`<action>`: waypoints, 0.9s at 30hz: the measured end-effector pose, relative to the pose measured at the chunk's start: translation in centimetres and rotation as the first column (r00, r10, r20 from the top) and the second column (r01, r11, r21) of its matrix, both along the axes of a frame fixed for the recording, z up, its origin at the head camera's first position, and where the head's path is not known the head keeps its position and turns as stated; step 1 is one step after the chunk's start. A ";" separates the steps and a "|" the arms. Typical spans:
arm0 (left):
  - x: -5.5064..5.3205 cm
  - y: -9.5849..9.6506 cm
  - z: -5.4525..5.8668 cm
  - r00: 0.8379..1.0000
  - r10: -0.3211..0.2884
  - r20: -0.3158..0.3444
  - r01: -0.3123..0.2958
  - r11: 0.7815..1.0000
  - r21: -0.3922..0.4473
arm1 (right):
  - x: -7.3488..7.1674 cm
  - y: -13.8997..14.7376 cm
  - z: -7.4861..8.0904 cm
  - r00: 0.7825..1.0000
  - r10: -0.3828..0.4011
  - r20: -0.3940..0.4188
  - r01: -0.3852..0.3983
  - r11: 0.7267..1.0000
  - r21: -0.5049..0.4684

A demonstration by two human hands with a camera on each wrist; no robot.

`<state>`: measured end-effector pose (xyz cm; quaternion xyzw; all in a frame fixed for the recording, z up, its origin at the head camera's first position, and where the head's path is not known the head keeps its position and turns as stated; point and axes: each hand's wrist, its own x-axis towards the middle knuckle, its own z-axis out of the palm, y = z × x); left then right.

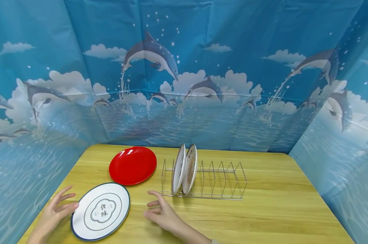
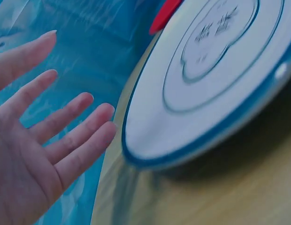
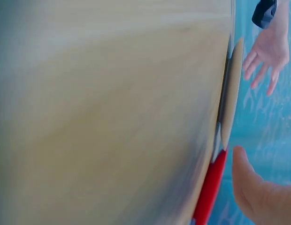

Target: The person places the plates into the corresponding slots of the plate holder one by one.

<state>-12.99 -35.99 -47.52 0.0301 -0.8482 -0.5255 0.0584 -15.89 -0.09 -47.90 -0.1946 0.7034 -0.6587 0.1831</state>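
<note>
A white plate (image 1: pixel 84 220) with a dark blue rim and printed characters lies on the table at the front left. My left hand (image 1: pixel 56 210) is beside its left edge, fingers spread; in the left wrist view the fingertips (image 2: pixel 108 112) stand just off the rim. To the plate's right, my right hand (image 1: pixel 163 212) hovers over the table with fingers loosely bent and nothing in them. The right wrist view shows the plate (image 3: pixel 233 93) edge-on, beyond the right thumb (image 3: pixel 246 183). Behind the white plate lies a red plate (image 1: pixel 133 165).
A wire dish rack (image 1: pixel 214 196) stands at the middle back, with two patterned plates (image 1: pixel 179 169) upright in its left slots. The wooden table (image 1: pixel 278 203) ends at a blue dolphin curtain (image 1: pixel 190 112) along the back and sides.
</note>
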 end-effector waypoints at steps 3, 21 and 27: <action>0.4 -1.4 -0.5 0.998 0.012 0.065 -0.014 1.000 0.020 | -0.6 -1.2 -0.3 0.993 -0.024 0.118 0.027 0.999 -0.019; 0.4 -2.8 -3.2 0.887 -0.236 0.397 0.100 0.937 0.335 | -0.8 -6.0 -1.7 0.882 0.160 0.443 -0.094 0.981 -0.168; 0.5 -2.7 -3.1 0.863 -0.301 0.406 0.156 0.923 0.352 | -0.9 -6.1 -1.9 0.859 0.240 0.453 -0.164 0.966 -0.200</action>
